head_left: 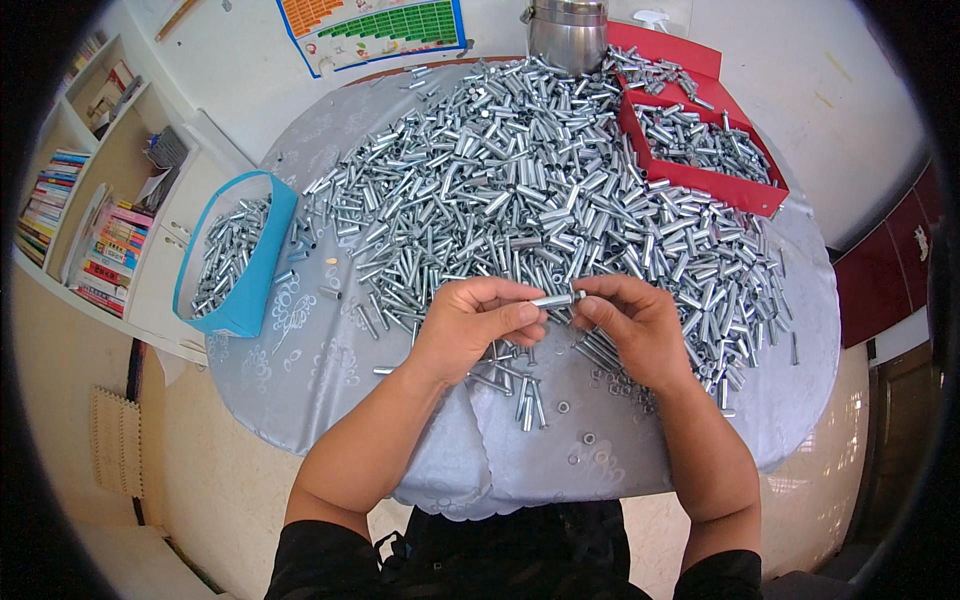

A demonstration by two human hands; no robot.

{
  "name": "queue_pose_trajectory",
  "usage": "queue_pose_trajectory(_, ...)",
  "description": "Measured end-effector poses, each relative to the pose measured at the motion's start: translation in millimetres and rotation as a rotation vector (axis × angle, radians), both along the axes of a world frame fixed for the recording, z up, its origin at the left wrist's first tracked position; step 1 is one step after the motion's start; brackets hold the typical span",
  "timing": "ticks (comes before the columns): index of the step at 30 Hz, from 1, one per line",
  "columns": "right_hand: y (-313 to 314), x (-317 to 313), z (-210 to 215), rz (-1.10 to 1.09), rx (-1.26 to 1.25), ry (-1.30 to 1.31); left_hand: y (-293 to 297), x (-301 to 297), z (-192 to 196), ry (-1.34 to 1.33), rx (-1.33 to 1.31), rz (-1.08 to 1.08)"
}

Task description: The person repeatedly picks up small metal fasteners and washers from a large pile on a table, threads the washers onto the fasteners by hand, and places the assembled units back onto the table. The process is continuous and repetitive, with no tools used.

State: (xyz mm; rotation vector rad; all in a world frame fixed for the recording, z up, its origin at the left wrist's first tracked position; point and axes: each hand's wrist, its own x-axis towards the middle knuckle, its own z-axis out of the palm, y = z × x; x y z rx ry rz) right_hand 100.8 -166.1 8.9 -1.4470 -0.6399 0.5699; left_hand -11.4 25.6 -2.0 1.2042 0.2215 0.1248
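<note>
Over the near part of the table, my left hand point(478, 325) is closed around a silver expansion bolt point(552, 301), pinching its sleeve between thumb and fingers. My right hand point(635, 325) is closed at the bolt's right end, its thumb and fingertips on a small shiny piece that looks like a nut point(580, 295). The fingers partly hide that end. Beneath and between my hands lie several loose long bolts point(527, 400). Nuts and washers point(589, 439) are scattered near my right forearm.
A large heap of metal sleeves and bolts point(500, 170) covers most of the cloth-covered table point(330, 400). A blue box point(262, 280) of bolts stands at the left. At the back right are a red box point(720, 190) with metal parts and a steel container point(568, 40).
</note>
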Motion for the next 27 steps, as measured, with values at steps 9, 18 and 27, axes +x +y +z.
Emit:
queue_pose_trajectory(9,-4.1,-2.4,2.0,0.006,-0.224,-0.041,-4.4,-0.8,-0.5,-0.04,0.03,-0.044)
queue_pose_trajectory(18,-1.0,-6.4,5.0,-0.037,-0.08,-0.008,-5.8,-0.5,-0.4,-0.014,0.039,-0.029)
queue_pose_trajectory(27,-1.2,-10.7,6.6,-0.011,-0.041,-0.1,-5.1,-1.7,-0.5,-0.035,0.033,0.024)
